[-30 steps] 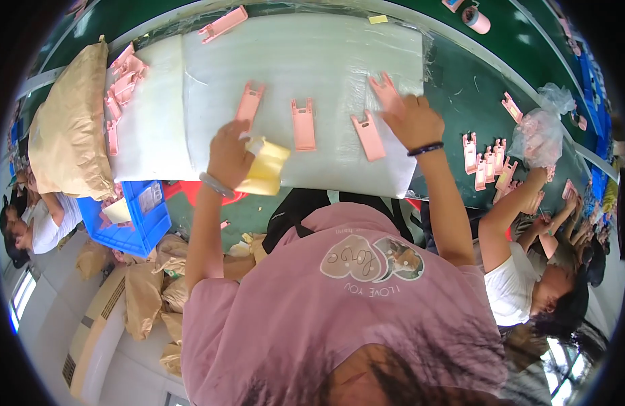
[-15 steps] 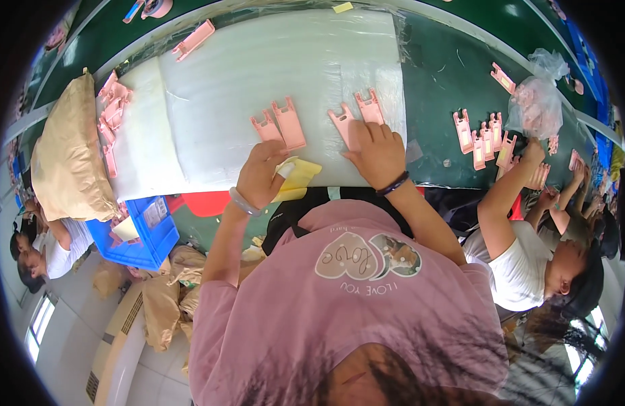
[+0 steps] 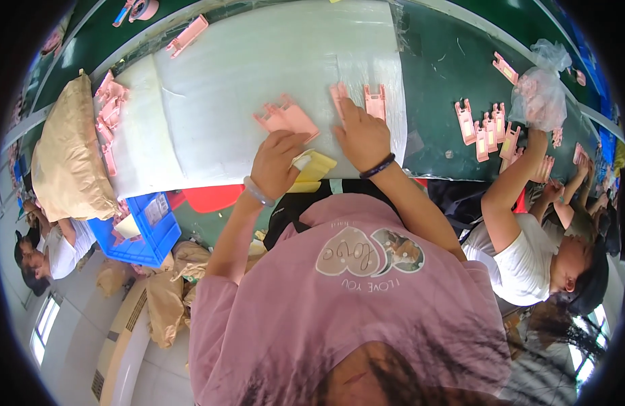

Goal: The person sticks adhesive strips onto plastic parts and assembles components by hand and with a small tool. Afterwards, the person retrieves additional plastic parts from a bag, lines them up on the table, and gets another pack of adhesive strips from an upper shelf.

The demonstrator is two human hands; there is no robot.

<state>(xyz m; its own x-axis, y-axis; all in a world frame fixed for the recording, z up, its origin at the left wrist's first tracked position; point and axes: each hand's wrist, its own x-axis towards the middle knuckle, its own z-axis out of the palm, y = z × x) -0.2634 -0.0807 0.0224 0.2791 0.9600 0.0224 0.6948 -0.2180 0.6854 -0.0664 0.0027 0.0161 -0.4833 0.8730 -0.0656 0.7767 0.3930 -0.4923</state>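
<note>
While both hands (image 3: 279, 162) (image 3: 362, 137) press pink pieces (image 3: 289, 118) — flat.

Matt plastic parts on soft foam over a smooth green bench

The flat pink plastic clips (image 3: 289, 118) looked matt and smooth, lying on a white foam sheet (image 3: 258, 68) with a soft, faintly glossy skin. The green bench top (image 3: 448, 81) seemed smooth and dull. A folded yellow cloth (image 3: 312, 166) at the bench's near edge looked soft and matt. The clear plastic bag (image 3: 542, 88) toward the right edge was crinkled and shiny; the tan sack (image 3: 65, 159) at the left edge looked coarse.
</note>
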